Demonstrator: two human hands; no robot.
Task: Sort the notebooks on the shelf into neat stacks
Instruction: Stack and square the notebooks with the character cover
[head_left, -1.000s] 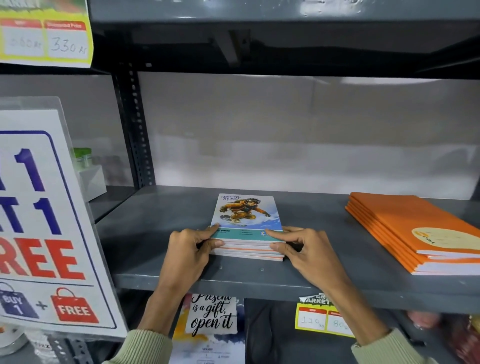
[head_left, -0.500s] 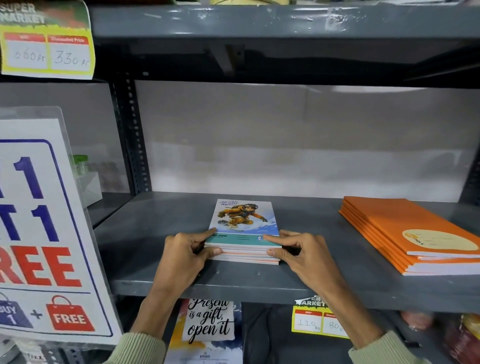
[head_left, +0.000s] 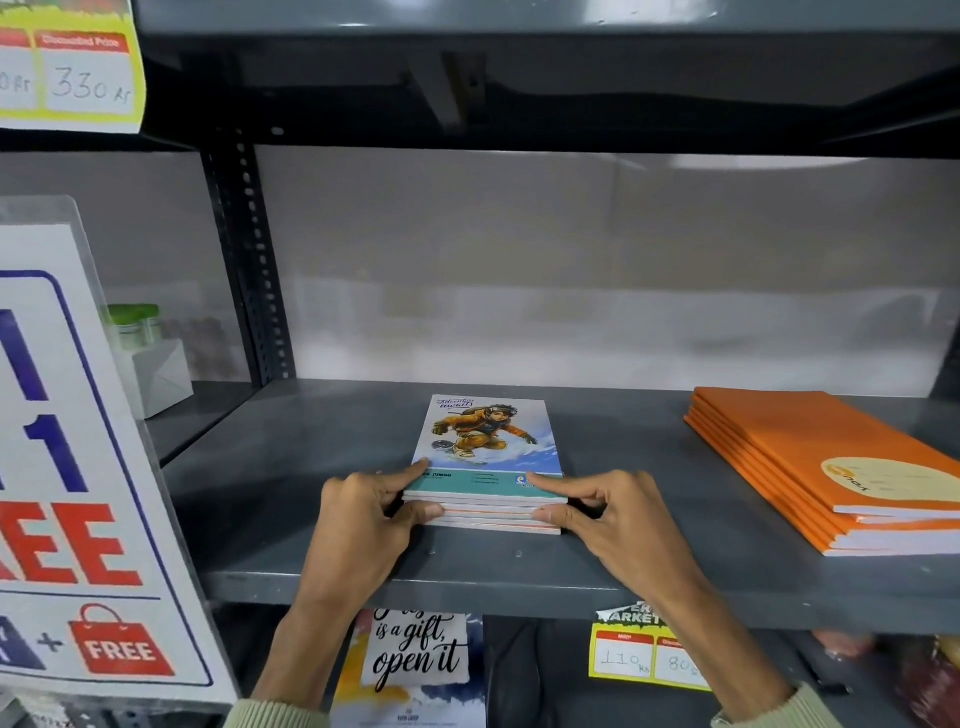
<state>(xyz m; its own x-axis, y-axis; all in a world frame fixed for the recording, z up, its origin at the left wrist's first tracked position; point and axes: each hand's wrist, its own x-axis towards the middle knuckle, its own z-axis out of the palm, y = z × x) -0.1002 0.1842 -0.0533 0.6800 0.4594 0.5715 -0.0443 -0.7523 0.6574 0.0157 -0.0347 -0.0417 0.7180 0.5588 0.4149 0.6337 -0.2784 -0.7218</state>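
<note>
A small stack of notebooks (head_left: 488, 447), its top cover showing a snowboarder on blue and teal, lies in the middle of the grey metal shelf (head_left: 322, 525). My left hand (head_left: 363, 514) grips the stack's near left corner, thumb on the front edge and forefinger on top. My right hand (head_left: 613, 514) holds the near right corner the same way. A second stack of orange notebooks (head_left: 810, 457) lies at the right end of the shelf, its edges fairly even.
A large "1+1 FREE" sign (head_left: 78, 467) stands close at the left. A white box with green-lidded jars (head_left: 150, 358) sits on the neighbouring shelf. Price tags (head_left: 639, 654) hang under the shelf edge; another shelf (head_left: 519, 21) runs overhead.
Both hands stay on the stack's near corners. The stack's edges look a little more even, and the view has shifted slightly closer.
</note>
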